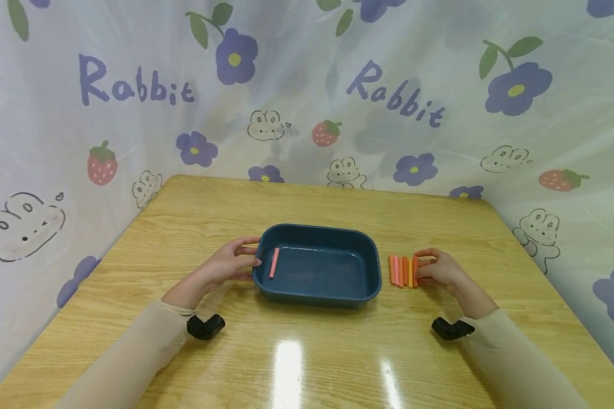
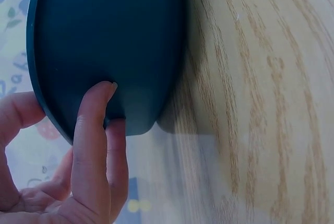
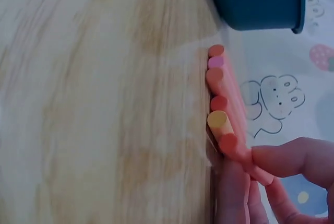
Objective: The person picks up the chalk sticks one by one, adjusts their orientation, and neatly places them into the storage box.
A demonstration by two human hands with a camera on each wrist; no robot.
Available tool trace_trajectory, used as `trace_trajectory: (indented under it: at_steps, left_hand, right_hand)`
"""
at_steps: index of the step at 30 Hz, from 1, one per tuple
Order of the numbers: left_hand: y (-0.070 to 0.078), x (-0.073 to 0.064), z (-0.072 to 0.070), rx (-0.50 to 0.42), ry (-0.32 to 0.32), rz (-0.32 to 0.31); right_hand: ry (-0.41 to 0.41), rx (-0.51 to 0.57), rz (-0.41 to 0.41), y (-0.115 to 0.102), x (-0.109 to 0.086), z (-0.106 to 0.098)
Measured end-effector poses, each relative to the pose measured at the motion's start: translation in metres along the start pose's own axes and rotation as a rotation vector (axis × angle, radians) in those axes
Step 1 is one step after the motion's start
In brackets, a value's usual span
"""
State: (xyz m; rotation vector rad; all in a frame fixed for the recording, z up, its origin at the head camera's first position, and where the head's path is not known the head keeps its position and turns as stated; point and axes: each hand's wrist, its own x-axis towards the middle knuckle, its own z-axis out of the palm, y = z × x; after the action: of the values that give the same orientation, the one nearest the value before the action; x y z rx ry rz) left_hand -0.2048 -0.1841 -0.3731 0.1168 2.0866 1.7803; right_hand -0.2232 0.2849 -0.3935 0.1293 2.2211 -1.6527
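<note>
A dark blue rectangular basin (image 1: pixel 312 272) stands on the table, with a pink chalk stick (image 1: pixel 274 263) lying inside its left end. My left hand (image 1: pixel 230 261) holds the basin's left end; in the left wrist view its thumb (image 2: pixel 93 140) lies along the outer wall and another finger reaches the rim. Right of the basin, several orange, pink and yellow chalk sticks (image 3: pixel 215 81) lie side by side in a row. At the row's right end, my right hand (image 1: pixel 437 270) pinches an orange-red chalk stick (image 3: pixel 229 143) between thumb and fingers, beside a yellow one (image 3: pixel 218 120).
The wooden table (image 1: pixel 225 204) is pale and glossy, with light reflections near its front. A white cloth (image 1: pixel 297 62) printed with rabbits, flowers and strawberries hangs behind and around it. Black curved pieces (image 1: pixel 206 327) sit at both wrists.
</note>
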Motion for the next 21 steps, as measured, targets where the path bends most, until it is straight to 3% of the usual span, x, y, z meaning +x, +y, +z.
trace_trajectory:
  at_steps: [12,21]
  left_hand:
    - [0.0,-0.001,0.0,-0.002,-0.008,0.011]
    - [-0.003,0.003,0.0,0.003,0.005,0.005]
  right_hand:
    - [-0.095,0.303,-0.049,-0.006,-0.001,0.003]
    - [-0.114,0.474,-0.048,-0.025,-0.004,0.024]
